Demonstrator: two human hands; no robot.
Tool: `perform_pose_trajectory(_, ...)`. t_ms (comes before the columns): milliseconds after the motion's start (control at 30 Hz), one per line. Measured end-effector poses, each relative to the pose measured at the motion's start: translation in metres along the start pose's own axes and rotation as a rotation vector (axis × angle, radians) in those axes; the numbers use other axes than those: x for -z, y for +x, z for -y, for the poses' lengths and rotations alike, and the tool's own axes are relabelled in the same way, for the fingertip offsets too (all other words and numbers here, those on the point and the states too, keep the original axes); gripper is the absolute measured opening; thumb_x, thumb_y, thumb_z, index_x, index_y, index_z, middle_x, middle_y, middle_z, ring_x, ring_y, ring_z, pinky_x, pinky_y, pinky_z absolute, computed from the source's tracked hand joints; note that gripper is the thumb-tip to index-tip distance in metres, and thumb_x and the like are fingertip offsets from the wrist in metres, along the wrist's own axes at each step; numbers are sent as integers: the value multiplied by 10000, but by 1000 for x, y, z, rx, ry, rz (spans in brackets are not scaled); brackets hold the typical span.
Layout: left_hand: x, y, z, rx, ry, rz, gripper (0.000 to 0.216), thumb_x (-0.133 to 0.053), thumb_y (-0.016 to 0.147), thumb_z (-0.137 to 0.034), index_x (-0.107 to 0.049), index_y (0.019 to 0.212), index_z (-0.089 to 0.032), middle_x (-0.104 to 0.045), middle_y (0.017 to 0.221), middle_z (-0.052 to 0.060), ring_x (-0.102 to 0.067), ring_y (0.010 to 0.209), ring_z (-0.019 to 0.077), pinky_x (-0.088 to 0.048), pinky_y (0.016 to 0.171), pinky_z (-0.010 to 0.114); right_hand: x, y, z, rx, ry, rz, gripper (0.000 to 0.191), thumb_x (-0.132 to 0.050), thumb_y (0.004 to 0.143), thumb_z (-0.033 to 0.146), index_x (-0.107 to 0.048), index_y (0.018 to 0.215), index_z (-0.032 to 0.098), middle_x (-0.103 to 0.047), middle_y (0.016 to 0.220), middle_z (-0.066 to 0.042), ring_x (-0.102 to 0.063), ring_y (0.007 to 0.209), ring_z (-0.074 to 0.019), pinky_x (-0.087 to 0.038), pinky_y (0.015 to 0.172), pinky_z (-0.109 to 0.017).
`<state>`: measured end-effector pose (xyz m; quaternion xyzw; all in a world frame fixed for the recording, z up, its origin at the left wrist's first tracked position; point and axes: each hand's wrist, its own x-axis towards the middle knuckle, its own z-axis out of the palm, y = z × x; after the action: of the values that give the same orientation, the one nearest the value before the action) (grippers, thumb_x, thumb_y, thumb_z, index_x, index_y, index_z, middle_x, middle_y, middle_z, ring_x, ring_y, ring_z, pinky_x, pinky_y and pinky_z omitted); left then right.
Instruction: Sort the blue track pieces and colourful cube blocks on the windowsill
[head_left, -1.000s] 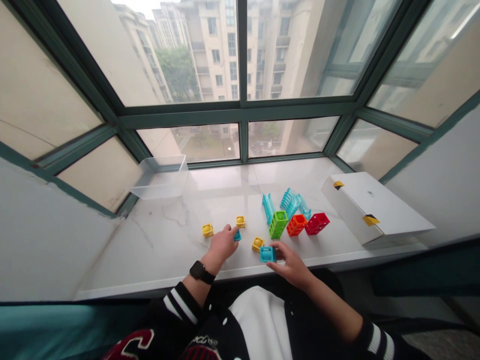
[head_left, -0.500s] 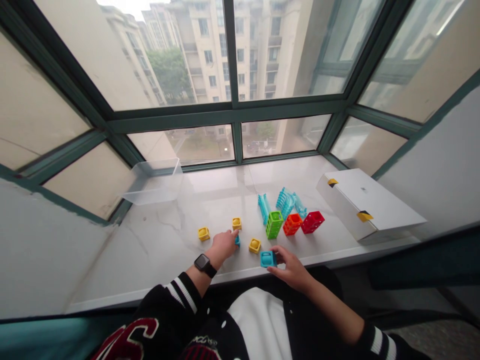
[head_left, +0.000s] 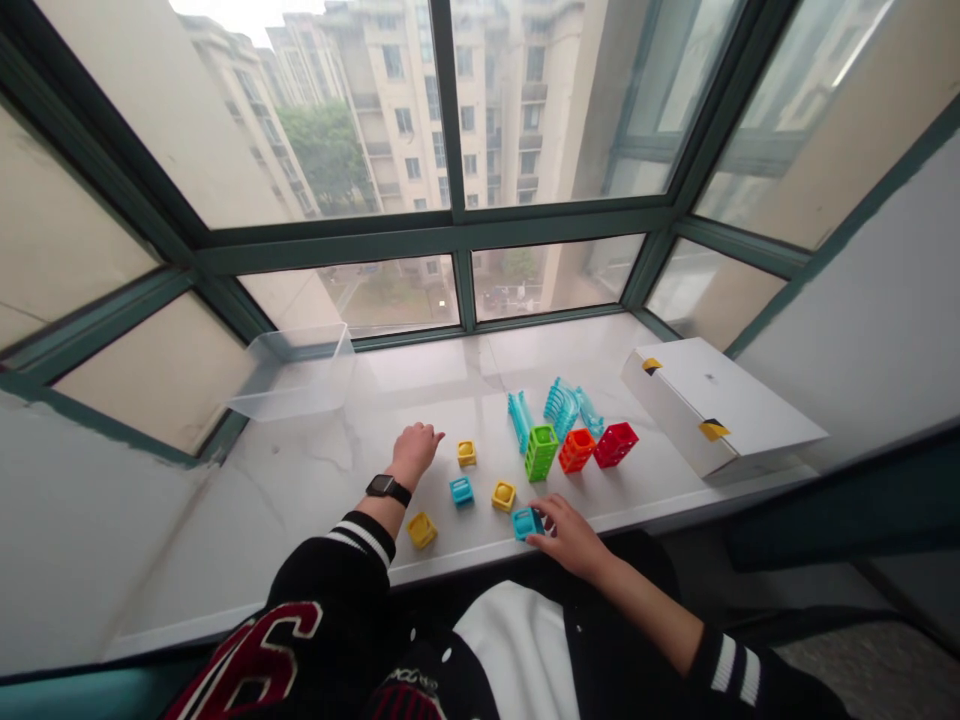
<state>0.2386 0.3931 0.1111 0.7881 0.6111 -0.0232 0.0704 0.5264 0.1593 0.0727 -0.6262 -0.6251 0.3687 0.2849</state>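
Observation:
My right hand (head_left: 568, 535) grips a blue cube block (head_left: 527, 523) between thumb and fingers, close to the front edge of the white ledge. My left hand (head_left: 415, 452), with a black watch on its wrist, is over the ledge at the left of the blocks. Its fingers are curled and mostly out of sight; whatever is in them is hidden. Just right of it sits a yellow cube block (head_left: 466, 452). Another blue cube block (head_left: 462, 490) lies nearer me, beside a second yellow block (head_left: 503, 495). A third yellow block (head_left: 421, 530) rests by my left forearm.
Behind my right hand stand a green block tower (head_left: 541, 453), an orange one (head_left: 576, 451) and a red one (head_left: 616, 445). Translucent blue track pieces (head_left: 562, 404) lie behind them. A clear plastic bin (head_left: 292, 400) is at the left, a white box (head_left: 724, 400) at the right.
My left hand has moved left off the blue block, over where a yellow block lay; that block is now out of sight. Another yellow block shows by my forearm. My right hand keeps its blue block.

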Motion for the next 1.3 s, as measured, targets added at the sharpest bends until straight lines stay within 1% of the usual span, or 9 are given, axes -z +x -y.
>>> perform_pose_trajectory(167,-16,14,-5,14,-61,-22,434,-448,1057,-450,-671,1235,-123,-694,1227,199,-653,1139,314,-516,968,406,0,-3,-4,-65,-25,-40,413,-770,818,232,-666,1218,216,-672,1094,-55,-668,820,-184,-574,848,-355)
perform_pose_trajectory(300,-8,-7,2,-11,-135,-158,445,-393,1079,-409,-569,1414,-175,-612,1422,172,-559,1336,302,-426,1149,442,0,-2,5,6,29,61,396,-795,797,233,-663,1170,235,-689,1063,-28,-663,792,-161,-573,806,-322)
perform_pose_trajectory(400,0,-52,2,-141,-398,-304,374,-425,1072,-408,-606,1335,-213,-642,1357,130,-592,1294,263,-443,1163,426,-11,11,21,75,81,141,400,-819,777,236,-663,1146,234,-682,1045,-20,-664,773,-154,-570,776,-309)
perform_pose_trajectory(533,-1,-136,-18,-489,-700,-92,520,-729,918,-464,-586,1380,-274,-635,1388,97,-629,1260,257,-527,1100,415,-39,35,47,147,184,170,394,-833,785,276,-666,1137,218,-686,983,-17,-657,764,-159,-556,721,-290)
perform_pose_trajectory(700,-13,-192,-20,-371,-774,-88,386,-691,936,-315,-642,1318,-305,-702,1231,70,-682,1159,234,-572,1031,394,-55,39,76,235,187,254,471,-833,814,326,-663,1242,228,-701,972,-24,-657,773,-172,-573,733,-311)
perform_pose_trajectory(800,-26,-187,22,-161,-777,-266,412,-679,920,-359,-623,1319,-272,-684,1264,73,-675,1185,249,-574,1046,419,-21,32,92,363,51,173,719,-836,832,372,-535,1478,280,-705,1129,-66,-681,926,-230,-588,896,-400)
perform_pose_trajectory(967,-62,-165,97,250,-607,-346,428,-621,800,-304,-636,1221,-228,-677,1216,102,-672,1181,300,-574,1050,466,79,48,99,403,-327,-297,515,-666,972,373,-580,1470,275,-655,1314,-131,-573,1278,-356,-443,1146,-546)
perform_pose_trajectory(1100,-84,-161,103,236,-541,-234,391,-604,774,-284,-635,1160,-233,-699,1183,91,-678,1179,295,-544,1088,468,112,76,80,311,-643,-226,612,-745,901,312,-572,1483,237,-618,1422,-154,-552,1300,-383,-452,1116,-564)
perform_pose_trajectory(1300,-81,-169,92,210,-618,-188,613,-709,744,-400,-585,1317,-221,-652,1305,106,-639,1266,327,-510,1133,521,99,97,66,244,-807,-64,499,-743,888,194,-658,1380,213,-685,1320,-168,-611,1195,-362,-497,1013,-477)
